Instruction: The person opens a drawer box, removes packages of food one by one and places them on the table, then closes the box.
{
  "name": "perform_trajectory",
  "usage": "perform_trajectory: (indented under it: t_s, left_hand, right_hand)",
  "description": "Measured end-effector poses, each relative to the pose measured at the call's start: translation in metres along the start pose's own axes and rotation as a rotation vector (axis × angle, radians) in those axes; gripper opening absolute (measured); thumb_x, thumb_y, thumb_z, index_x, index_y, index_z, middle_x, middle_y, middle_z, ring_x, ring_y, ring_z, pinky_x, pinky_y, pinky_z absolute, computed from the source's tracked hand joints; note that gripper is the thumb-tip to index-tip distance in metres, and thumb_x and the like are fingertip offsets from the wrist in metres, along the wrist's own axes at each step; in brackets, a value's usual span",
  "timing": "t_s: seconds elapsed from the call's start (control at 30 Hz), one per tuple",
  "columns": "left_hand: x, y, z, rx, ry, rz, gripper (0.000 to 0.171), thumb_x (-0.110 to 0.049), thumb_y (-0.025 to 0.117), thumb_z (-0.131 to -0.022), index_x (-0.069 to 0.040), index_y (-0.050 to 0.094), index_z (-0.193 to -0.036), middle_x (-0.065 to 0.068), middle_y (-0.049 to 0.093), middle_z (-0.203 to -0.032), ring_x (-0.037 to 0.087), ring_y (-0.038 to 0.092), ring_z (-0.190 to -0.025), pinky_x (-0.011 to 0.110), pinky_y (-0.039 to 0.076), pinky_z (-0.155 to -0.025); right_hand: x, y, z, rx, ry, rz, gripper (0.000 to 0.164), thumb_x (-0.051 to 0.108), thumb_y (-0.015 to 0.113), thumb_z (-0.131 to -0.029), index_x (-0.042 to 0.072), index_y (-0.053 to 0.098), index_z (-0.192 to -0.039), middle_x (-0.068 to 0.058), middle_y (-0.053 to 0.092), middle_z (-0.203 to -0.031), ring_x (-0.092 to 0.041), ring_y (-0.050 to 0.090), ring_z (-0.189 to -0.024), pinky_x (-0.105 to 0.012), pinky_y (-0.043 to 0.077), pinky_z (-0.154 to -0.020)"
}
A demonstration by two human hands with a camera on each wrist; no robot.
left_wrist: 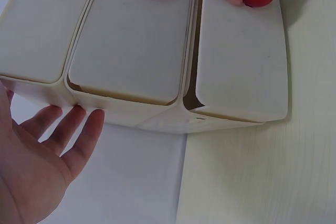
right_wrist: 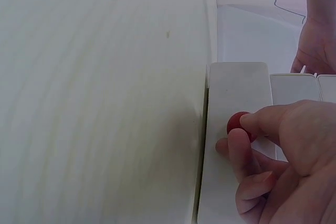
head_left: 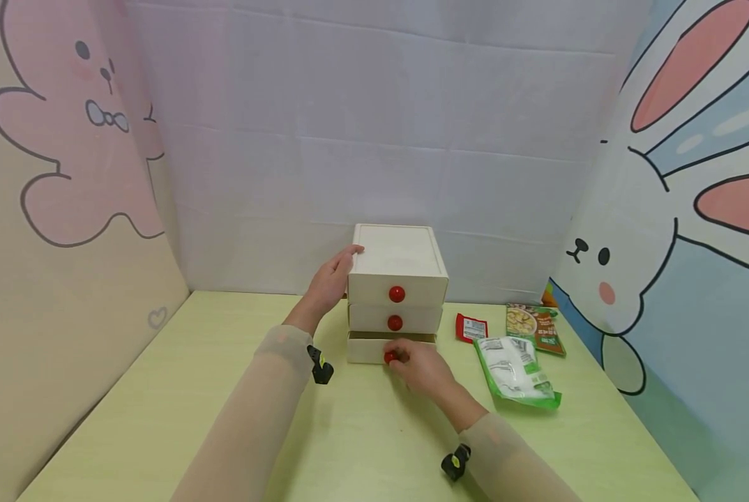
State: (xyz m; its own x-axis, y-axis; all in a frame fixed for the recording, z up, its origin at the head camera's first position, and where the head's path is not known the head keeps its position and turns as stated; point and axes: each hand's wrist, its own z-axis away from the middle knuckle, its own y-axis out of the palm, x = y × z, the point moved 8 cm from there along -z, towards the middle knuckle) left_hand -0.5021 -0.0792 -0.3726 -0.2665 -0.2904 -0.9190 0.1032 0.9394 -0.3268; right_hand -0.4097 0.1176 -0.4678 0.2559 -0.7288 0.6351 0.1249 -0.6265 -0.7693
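Observation:
A white three-drawer box (head_left: pixel 399 251) with red round knobs stands against the back wall. Its bottom drawer (head_left: pixel 367 351) is pulled slightly out, leaving a gap above its front, while the upper two look closed. My right hand (head_left: pixel 423 368) pinches the bottom drawer's red knob (right_wrist: pixel 237 123) between thumb and finger; the other fingers bend beside it. My left hand (head_left: pixel 328 284) rests on the box's left side near the top. In the left wrist view that hand's fingers (left_wrist: pixel 84 137) touch the side wall, extended and spread. What the drawer contains is hidden.
Right of the box lie a small red packet (head_left: pixel 471 328), a green-and-white bag (head_left: pixel 517 369) and a brown-green food packet (head_left: pixel 547 329). Printed cloth walls enclose the pale yellow-green table (head_left: pixel 211 362) at the back and both sides.

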Motion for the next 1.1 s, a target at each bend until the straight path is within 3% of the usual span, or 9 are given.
perform_trajectory:
  t_s: [0.3,0.67,0.83,1.1]
  left_hand:
    - [0.001,-0.001,-0.001,0.008,0.007,0.001,0.052,-0.055,0.029,-0.118,-0.039,0.050,-0.163,0.008,0.048,-0.170,0.038,0.064,-0.130,0.055,0.060,-0.100]
    - [0.002,-0.001,-0.002,0.007,-0.004,0.012,0.051,-0.054,0.030,-0.118,-0.040,0.051,-0.162,0.008,0.046,-0.171,0.037,0.062,-0.132,0.054,0.059,-0.100]
    - [0.003,-0.001,-0.003,0.006,-0.001,0.011,0.051,-0.055,0.030,-0.118,-0.040,0.051,-0.162,0.008,0.045,-0.173,0.038,0.061,-0.133,0.055,0.059,-0.100]
    - [0.002,-0.001,-0.003,0.009,0.004,0.003,0.052,-0.054,0.029,-0.118,-0.038,0.050,-0.163,0.009,0.045,-0.172,0.038,0.062,-0.131,0.054,0.060,-0.099]
  right_hand:
    - [0.000,-0.001,-0.007,-0.071,-0.037,0.039,0.022,0.012,0.074,-0.103,0.017,0.078,-0.125,-0.003,0.078,-0.110,-0.013,0.063,-0.079,-0.033,0.052,-0.071]
    - [-0.006,-0.003,-0.014,-0.114,-0.027,0.006,0.023,0.012,0.071,-0.105,0.013,0.077,-0.127,-0.006,0.079,-0.116,-0.017,0.068,-0.091,-0.035,0.056,-0.078]
    - [-0.006,-0.002,-0.015,-0.111,-0.027,-0.020,0.023,0.011,0.071,-0.105,0.012,0.076,-0.127,-0.007,0.078,-0.115,-0.016,0.068,-0.081,-0.033,0.055,-0.070]
    - [-0.006,-0.001,-0.015,-0.111,-0.024,-0.013,0.022,0.012,0.071,-0.104,0.013,0.076,-0.126,-0.006,0.078,-0.114,-0.014,0.067,-0.080,-0.033,0.055,-0.072]
